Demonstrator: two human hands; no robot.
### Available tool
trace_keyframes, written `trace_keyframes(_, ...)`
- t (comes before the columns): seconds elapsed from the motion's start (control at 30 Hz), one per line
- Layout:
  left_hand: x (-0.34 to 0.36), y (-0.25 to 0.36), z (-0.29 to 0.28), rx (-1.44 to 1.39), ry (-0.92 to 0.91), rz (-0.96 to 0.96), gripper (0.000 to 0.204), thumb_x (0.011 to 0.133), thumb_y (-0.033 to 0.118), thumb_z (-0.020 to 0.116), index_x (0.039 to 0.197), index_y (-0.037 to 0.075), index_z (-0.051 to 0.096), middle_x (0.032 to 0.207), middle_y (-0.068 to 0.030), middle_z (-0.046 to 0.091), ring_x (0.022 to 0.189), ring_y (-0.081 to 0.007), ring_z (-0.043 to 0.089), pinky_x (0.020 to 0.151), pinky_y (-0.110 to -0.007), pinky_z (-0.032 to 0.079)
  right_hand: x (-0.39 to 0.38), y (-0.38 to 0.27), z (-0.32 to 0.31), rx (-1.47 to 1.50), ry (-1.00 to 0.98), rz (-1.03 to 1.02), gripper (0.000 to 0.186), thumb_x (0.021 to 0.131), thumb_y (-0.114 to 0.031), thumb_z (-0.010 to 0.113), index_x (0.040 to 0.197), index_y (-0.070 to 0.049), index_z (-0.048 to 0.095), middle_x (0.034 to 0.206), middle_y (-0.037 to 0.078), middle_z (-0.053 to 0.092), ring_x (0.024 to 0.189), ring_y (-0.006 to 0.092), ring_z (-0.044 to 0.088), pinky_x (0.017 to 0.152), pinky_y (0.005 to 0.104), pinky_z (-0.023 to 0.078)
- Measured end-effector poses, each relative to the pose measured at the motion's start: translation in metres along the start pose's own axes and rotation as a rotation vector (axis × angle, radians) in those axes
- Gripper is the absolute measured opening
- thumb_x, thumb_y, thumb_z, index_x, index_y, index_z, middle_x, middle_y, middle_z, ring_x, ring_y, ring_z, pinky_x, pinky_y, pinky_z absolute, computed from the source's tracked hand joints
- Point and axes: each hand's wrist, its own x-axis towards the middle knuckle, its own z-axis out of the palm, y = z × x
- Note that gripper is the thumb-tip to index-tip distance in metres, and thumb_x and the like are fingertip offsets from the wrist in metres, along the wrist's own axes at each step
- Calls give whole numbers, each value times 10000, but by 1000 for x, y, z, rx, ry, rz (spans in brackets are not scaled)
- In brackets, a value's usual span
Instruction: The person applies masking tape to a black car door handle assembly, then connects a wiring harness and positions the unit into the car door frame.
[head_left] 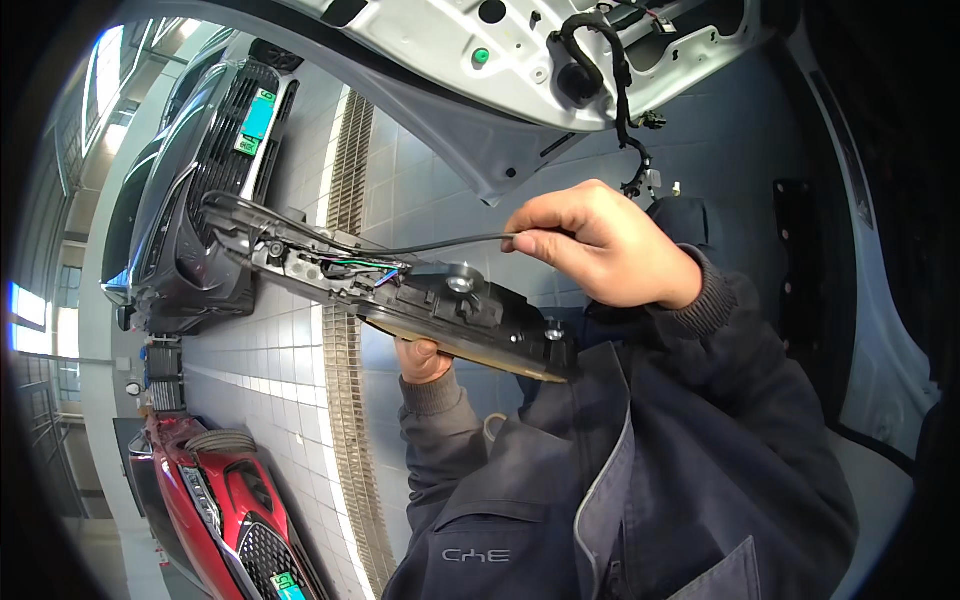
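My left hand [424,362] supports a long black car part [440,310] from below, its visible fingers curled against the underside. Bare coloured wires, metal studs and brackets show along the part's top, and a yellowish strip runs along its lower edge. The exact kind of part is not plain. With thumb and forefinger my right hand [605,245] pinches the end of a thin black strip [440,244], either a cable or a rubber seal. This strip stretches above the part and loops round its far left end.
An opened white car door [520,60] stands ahead, with a black wiring harness [622,95] hanging from it. A dark car [200,190] and a red car [235,500] are parked to the left. A floor grate [350,440] runs between them and me.
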Motion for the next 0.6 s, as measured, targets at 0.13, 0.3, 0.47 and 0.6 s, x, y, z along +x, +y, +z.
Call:
trace_keyframes(0.13,9,-5,12,-183,-20,-78,985,677,407,938,1430,42,419,1248,-125,603,1113,-297,638,942,-443,575,-3,-10,-7,13,-41,66,154,924,-107,655,973,35,692,762,190,663,664,313,653,616,370,496)
trace_keyframes(0.3,32,-13,39,-307,-248,28,787,741,511,867,1238,41,478,1063,-216,625,950,-352,669,783,-509,608,-3,-9,-2,85,-63,-91,160,959,-95,634,950,52,698,676,105,634,562,183,561,546,301,429)
trace_keyframes(0.47,33,-9,75,-453,-28,-39,477,917,381,734,1170,66,480,876,-141,622,802,-301,650,657,-460,606,-3,-3,3,163,-129,-32,159,969,-87,616,980,46,702,762,125,693,630,228,641,602,302,484)
trace_keyframes(0.6,40,-13,80,-464,-11,-38,330,992,250,651,1216,82,475,849,-97,606,735,-252,616,611,-448,588,-1,6,11,135,-68,-78,112,911,-44,622,973,31,680,776,200,663,676,385,634,613,424,494)
